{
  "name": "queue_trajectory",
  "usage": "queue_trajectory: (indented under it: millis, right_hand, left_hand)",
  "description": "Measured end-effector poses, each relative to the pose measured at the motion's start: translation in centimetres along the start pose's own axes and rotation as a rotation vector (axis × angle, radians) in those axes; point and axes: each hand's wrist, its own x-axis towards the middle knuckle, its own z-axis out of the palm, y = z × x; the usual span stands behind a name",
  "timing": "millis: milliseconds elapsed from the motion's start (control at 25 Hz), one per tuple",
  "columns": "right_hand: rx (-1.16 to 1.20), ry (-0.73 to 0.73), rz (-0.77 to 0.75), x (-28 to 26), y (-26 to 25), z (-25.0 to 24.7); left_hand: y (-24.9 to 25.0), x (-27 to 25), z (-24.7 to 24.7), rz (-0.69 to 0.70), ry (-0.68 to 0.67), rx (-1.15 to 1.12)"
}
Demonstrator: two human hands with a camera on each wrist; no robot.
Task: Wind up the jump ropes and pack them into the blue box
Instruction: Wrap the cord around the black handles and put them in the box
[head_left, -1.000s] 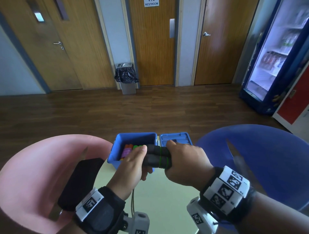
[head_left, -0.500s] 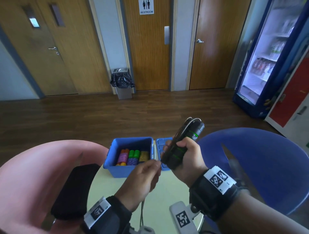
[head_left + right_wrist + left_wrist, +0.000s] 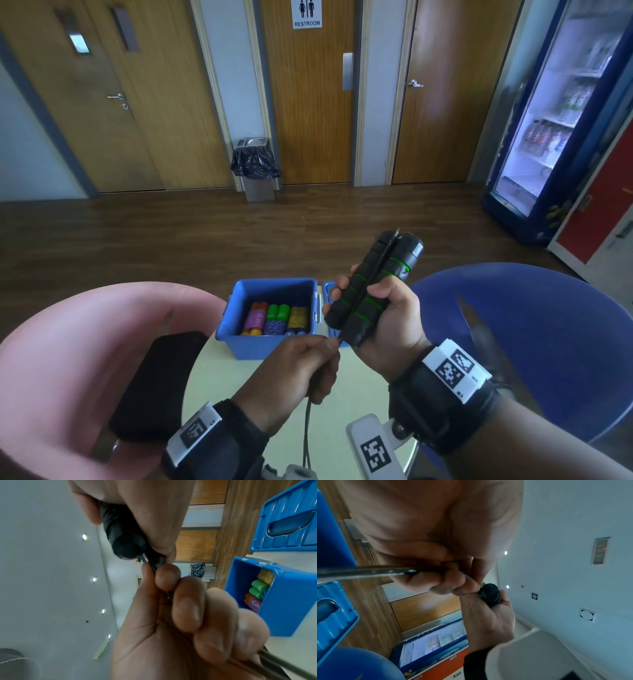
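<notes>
My right hand [image 3: 380,308] grips the two black jump rope handles [image 3: 371,291] with green rings, held side by side and tilted up to the right. The dark rope [image 3: 307,431] runs along the handles and down. My left hand [image 3: 308,363] pinches that rope just below the handles' lower end; the right wrist view shows the rope [image 3: 274,660] passing through its curled fingers [image 3: 185,609]. Behind the hands the blue box [image 3: 267,346] stands with its lid off, holding several wound ropes [image 3: 274,318] in orange, purple, green and yellow.
The box lid [image 3: 288,526] lies to the right of the box on a small pale round table [image 3: 219,373]. A pink chair [image 3: 68,359] with a black object [image 3: 154,380] on it is at left, a blue chair [image 3: 548,342] at right. Wooden floor lies beyond.
My right hand has swung the handles from lying level over the box to standing tilted upward. My left hand has let go of the handles and slid down to pinch the rope.
</notes>
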Motion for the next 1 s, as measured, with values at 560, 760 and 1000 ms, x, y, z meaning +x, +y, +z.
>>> queue_trajectory:
  millis: [560,760,1000]
  right_hand:
    - [-0.102,0.073,-0.020,-0.7,0.8,0.7]
    - [-0.473,0.111,0.083,-1.3,2.6,-0.4]
    - [-1.959,-0.194,0.372,-4.3,0.1,-0.4]
  left_hand:
    - [0.1,0.3,0.1,0.138,0.133,-0.064]
    - [0.9,0.8,1.2,0.182,0.154,0.238]
    - [-0.1,-0.8,-2.7,0.093,0.299,0.984]
